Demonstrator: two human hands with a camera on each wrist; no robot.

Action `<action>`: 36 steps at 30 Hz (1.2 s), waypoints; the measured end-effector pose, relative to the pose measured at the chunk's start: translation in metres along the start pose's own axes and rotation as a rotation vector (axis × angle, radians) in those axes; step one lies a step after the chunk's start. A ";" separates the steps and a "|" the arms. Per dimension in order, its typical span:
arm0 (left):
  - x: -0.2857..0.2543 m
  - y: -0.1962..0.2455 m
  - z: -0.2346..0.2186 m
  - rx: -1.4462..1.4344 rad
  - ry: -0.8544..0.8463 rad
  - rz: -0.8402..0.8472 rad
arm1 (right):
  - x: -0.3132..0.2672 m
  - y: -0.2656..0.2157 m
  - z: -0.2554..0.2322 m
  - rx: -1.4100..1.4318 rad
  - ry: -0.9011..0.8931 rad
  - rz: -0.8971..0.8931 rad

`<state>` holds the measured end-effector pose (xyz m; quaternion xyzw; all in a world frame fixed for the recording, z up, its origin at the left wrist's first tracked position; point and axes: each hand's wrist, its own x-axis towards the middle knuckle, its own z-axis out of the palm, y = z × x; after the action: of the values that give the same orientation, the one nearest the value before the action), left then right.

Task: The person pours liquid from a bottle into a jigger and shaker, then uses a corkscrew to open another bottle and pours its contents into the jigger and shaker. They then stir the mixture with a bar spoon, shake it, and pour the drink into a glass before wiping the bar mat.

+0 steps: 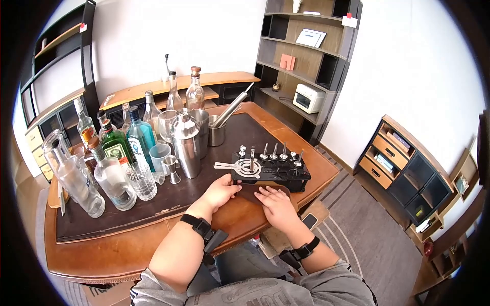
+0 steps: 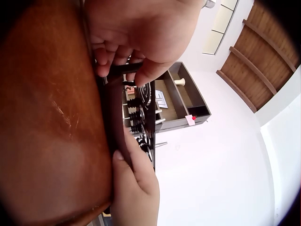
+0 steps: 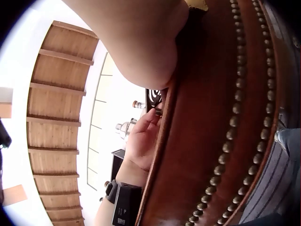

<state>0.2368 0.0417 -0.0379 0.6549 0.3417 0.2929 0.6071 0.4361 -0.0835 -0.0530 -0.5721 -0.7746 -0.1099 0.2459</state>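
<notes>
Between my hands lies a dark brown, leather-like flat piece [image 1: 251, 193] at the near table edge. My left hand [image 1: 221, 192] pinches its left end between thumb and fingers; the left wrist view shows a narrow black part [image 2: 123, 69] in that grip. My right hand [image 1: 278, 206] holds the other end, fingers spread over the top and thumb [image 2: 120, 159] on the near side. The piece bows into a curve between them. Just beyond stands a black rack [image 1: 275, 176] with a strainer [image 1: 247, 167] and several metal pourers [image 1: 274, 151].
Several glass bottles [image 1: 115, 178], a cocktail shaker [image 1: 186, 145], a jigger [image 1: 172, 169] and a cut-glass tumbler [image 1: 141, 182] crowd the table's left. A metal cup [image 1: 217, 133] holding long tools stands behind. The brown leather table [image 1: 122, 255] has a studded edge. A phone [image 1: 309, 221] lies lower right.
</notes>
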 end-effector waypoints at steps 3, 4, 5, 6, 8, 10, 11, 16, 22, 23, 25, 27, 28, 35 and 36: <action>-0.002 -0.002 0.000 -0.006 0.019 0.013 | 0.013 -0.004 0.000 0.018 -0.081 0.057; -0.002 -0.003 0.000 0.026 0.025 0.001 | 0.017 -0.003 -0.001 0.030 -0.091 0.076; -0.001 -0.003 0.000 0.058 0.032 -0.013 | 0.018 -0.001 -0.002 0.043 -0.101 0.095; -0.002 -0.003 0.000 0.046 0.032 -0.018 | 0.016 0.011 0.003 0.021 -0.032 0.094; -0.002 -0.003 -0.001 0.024 0.033 -0.028 | 0.013 0.027 -0.004 -0.039 0.020 0.162; -0.001 -0.002 -0.001 0.079 0.040 -0.036 | 0.013 0.041 -0.008 -0.096 0.006 0.244; -0.001 -0.002 -0.001 0.107 0.044 -0.041 | 0.014 0.046 -0.009 -0.138 -0.013 0.285; -0.006 0.006 0.000 0.084 0.028 -0.049 | 0.031 0.024 0.007 -0.156 0.006 0.312; -0.006 0.001 -0.002 0.020 0.010 -0.020 | 0.040 -0.023 0.030 -0.021 0.046 0.069; -0.008 0.004 -0.002 0.007 0.007 -0.023 | 0.039 -0.022 0.028 0.003 0.038 0.077; -0.004 -0.003 -0.001 -0.004 0.035 -0.013 | 0.037 -0.010 0.019 0.051 0.024 0.088; -0.004 -0.005 -0.001 -0.001 0.051 -0.009 | 0.036 -0.003 0.010 0.008 0.021 0.175; -0.005 -0.003 -0.001 0.008 0.051 -0.010 | 0.033 0.006 0.010 -0.033 0.067 0.183; 0.000 -0.006 -0.003 0.023 0.038 -0.008 | 0.033 0.033 0.015 -0.204 0.013 0.302; -0.001 -0.006 -0.002 0.028 0.035 -0.017 | 0.036 0.024 0.017 -0.165 -0.010 0.291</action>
<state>0.2339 0.0424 -0.0433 0.6552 0.3618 0.2942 0.5944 0.4460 -0.0382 -0.0516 -0.6969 -0.6733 -0.1335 0.2077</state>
